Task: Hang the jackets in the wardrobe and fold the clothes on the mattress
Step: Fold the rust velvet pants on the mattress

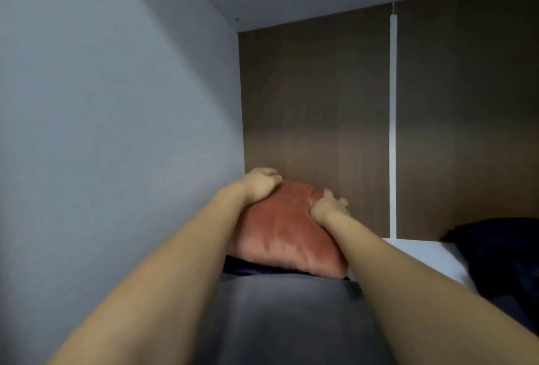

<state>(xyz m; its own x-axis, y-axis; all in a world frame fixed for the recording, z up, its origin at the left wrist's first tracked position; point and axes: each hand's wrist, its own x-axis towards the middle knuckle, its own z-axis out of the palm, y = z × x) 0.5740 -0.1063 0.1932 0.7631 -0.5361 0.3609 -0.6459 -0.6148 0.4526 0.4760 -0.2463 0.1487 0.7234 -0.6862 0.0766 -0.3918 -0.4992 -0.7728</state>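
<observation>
A folded pink-red velvety garment [284,236] sits on a wardrobe shelf, against the left wall and near the brown back panel. My left hand [261,185] grips its far left top edge with curled fingers. My right hand [328,207] holds its right top edge, thumb pressed into the fabric. Both arms stretch forward into the shelf. A dark grey folded cloth [291,315] lies in front of the pink one, between my arms, with a dark blue layer under the pink bundle.
A grey-white side wall [116,131] closes the left, a white panel the top. The brown back panel [315,107] has a white vertical strip [393,131]. A dark navy pile [501,262] lies at right on the white shelf [423,253].
</observation>
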